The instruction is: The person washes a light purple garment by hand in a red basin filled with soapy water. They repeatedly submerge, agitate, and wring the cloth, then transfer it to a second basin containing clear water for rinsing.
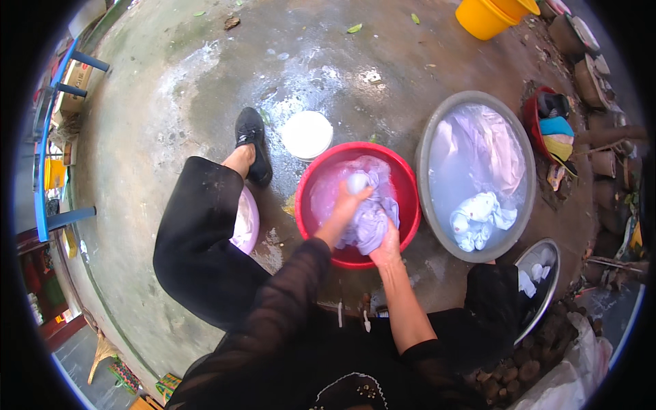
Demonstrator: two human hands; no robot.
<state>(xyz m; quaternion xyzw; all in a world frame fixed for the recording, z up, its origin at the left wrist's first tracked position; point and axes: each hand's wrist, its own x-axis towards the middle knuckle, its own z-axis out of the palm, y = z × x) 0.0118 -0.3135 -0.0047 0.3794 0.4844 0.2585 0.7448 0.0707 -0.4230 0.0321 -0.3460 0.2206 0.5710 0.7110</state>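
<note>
A red plastic basin point(361, 262) with sudsy water stands on the wet ground before me. Over it, lavender cloth point(370, 225) is bunched between my hands. My left hand point(350, 199) holds a whitish rounded object point(357, 182), blurred, against the cloth; what it is I cannot tell. From the right side, my right hand point(387, 243) grips the cloth's lower part. Just right of the red basin is a large grey tub point(424, 184) of cloudy water, in which pale pink cloth point(499, 148) and a white patterned garment point(483, 218) lie.
A white round container point(307, 135) stands beyond the red basin. A pink basin point(252, 225) is partly behind my left leg. At right are a metal basin point(552, 302) with white cloth and a red basin point(531, 120) of shoes or cloths. Yellow buckets point(479, 20) stand farther off.
</note>
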